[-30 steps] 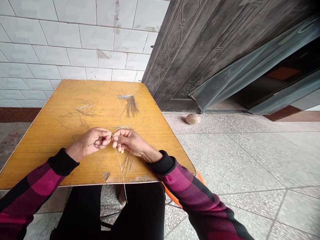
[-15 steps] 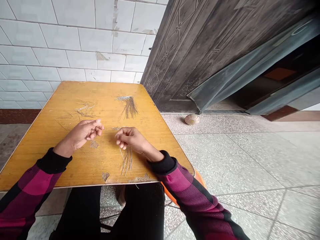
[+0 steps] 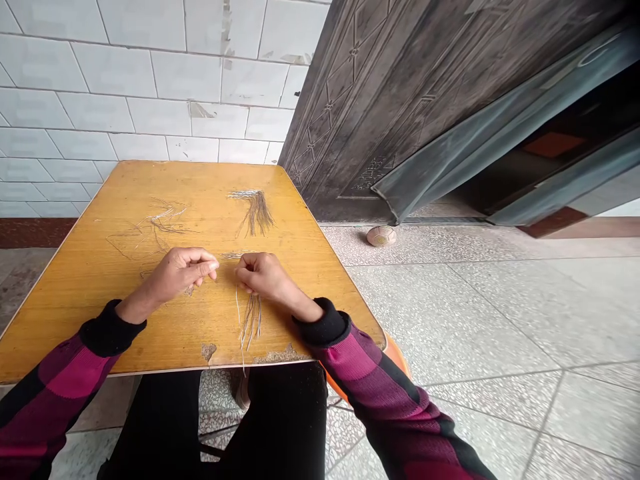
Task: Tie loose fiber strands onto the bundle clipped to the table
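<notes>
My left hand [image 3: 186, 275] is over the middle of the table, thumb and fingertips pinched together; anything between them is too small to make out. Close by on the right, my right hand [image 3: 264, 275] is closed, with a thin pale wire [image 3: 237, 303] hanging from its fingers. Below that hand, a loose bunch of wires [image 3: 254, 323] points toward the table's front edge, its upper part hidden by the hand. The pale ends of a small bundle [image 3: 233, 255] show just beyond my right fingers.
Farther back on the wooden table [image 3: 210, 183] lies a bent bundle of wires [image 3: 257, 207], pale at one end, dark at the other. Tangled loose wires [image 3: 163, 220] spread at the left. A worn ball [image 3: 381, 236] sits on the floor near the door [image 3: 370, 100].
My left hand has moved right toward the right hand, its fingers drawing into a pinch. The pale wire under my right hand now hangs straighter. The view has shifted slightly.
</notes>
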Demonstrator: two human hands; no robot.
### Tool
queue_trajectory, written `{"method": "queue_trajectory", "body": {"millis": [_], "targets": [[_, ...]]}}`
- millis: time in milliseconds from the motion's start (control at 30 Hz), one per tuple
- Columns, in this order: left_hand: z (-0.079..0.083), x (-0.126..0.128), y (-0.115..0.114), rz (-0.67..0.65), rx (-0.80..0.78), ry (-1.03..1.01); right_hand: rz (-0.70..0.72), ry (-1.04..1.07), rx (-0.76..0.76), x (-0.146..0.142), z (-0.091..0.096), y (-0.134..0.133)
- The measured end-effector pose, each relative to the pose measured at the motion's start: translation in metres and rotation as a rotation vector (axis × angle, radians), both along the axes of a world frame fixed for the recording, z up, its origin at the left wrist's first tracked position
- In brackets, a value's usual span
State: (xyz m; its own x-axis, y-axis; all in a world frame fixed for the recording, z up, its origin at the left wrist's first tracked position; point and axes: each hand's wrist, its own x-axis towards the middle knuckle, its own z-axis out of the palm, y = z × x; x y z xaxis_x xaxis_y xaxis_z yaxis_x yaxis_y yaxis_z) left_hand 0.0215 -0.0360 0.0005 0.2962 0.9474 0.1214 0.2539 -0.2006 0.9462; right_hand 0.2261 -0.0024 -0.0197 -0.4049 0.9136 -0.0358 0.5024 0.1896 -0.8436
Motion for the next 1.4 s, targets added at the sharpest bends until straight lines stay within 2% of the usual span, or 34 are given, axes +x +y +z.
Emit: {"method": "queue_trajectory", "body": {"millis": [100, 167, 267, 367, 667, 800, 1000, 1100, 1167, 1267, 1333, 1400], "targets": [[-0.005, -0.002, 0.007, 0.116, 0.081, 0.051, 0.01, 0.108, -0.198, 0.002, -0.001, 0.007], [-0.009, -0.003, 0.011, 0.169, 0.11, 0.076, 0.011, 0.157, -0.236, 0.005, -0.002, 0.012], [-0.014, -0.005, 0.017, 0.205, 0.146, 0.131, -0.001, 0.131, -0.14, 0.013, -0.006, 0.023], [-0.016, -0.007, 0.019, 0.239, 0.189, 0.195, -0.032, 0.019, -0.05, 0.021, -0.01, 0.034], [-0.018, -0.009, 0.02, 0.216, 0.251, 0.315, -0.086, -0.26, 0.015, 0.03, -0.009, 0.045], [-0.011, -0.019, 0.024, 0.283, 0.277, 0.316, -0.096, -0.328, 0.077, 0.031, -0.007, 0.045], [0.011, -0.045, 0.028, 0.511, 0.255, 0.269, -0.096, -0.365, 0.052, 0.032, -0.006, 0.045], [0.02, -0.06, 0.029, 0.592, 0.266, 0.293, -0.125, -0.375, 0.143, 0.034, -0.008, 0.047], [0.023, -0.073, 0.029, 0.61, 0.267, 0.385, -0.162, -0.373, 0.209, 0.035, -0.01, 0.049], [0.023, -0.095, 0.032, 0.616, 0.229, 0.662, -0.213, -0.375, 0.286, 0.036, -0.014, 0.052], [0.02, -0.109, 0.036, 0.644, 0.17, 0.865, -0.228, -0.376, 0.334, 0.036, -0.017, 0.054], [0.014, -0.118, 0.041, 0.626, 0.132, 0.961, -0.229, -0.364, 0.375, 0.035, -0.019, 0.054]]}}
